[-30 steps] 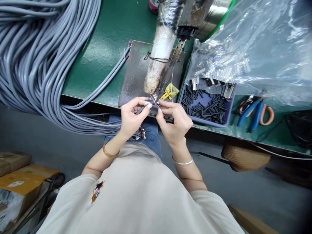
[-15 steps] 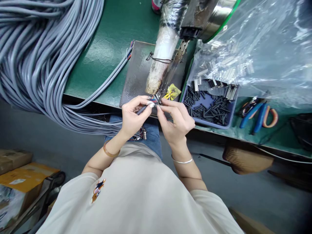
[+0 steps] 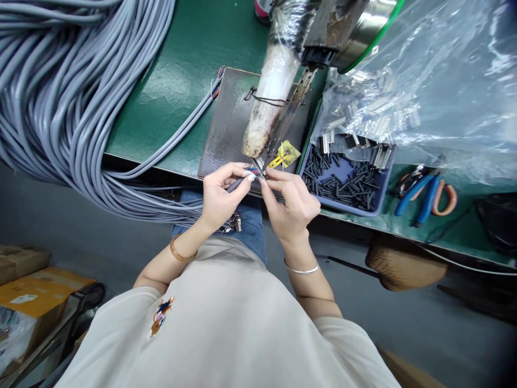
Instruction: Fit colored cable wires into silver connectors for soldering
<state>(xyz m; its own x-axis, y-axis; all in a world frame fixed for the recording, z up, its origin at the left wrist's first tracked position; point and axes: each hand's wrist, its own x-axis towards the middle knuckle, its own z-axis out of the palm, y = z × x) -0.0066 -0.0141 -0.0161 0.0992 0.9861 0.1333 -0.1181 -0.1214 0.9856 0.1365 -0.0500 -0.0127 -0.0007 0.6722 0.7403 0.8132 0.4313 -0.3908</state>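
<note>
My left hand (image 3: 220, 195) is closed around the end of a grey cable (image 3: 234, 186), thumb and fingers pinched near its stripped tip. Thin coloured wires (image 3: 253, 170) fan out from there to a small metal multi-pin connector (image 3: 259, 163). At the connector's lower right end, the thumb and forefinger of my right hand (image 3: 291, 203) are pinched together on it; the fingertips hide part of it. Just above sits the scorched lower end of a white tube (image 3: 255, 132), beside a dark metal arm (image 3: 288, 116). A yellow piece (image 3: 286, 154) lies close to my right fingers.
A big bundle of grey cables (image 3: 76, 91) covers the left bench. To the right stand a blue tray (image 3: 343, 208) of short black sleeves and connectors, a plastic bag (image 3: 444, 97) and blue-handled pliers (image 3: 428, 202). A wire spool (image 3: 365, 32) hangs above. More connector ends (image 3: 234, 222) rest on my lap.
Both hands keep their grip and have barely shifted. The connector and wires sit at a slightly different angle between the fingertips. The whole view has moved a little.
</note>
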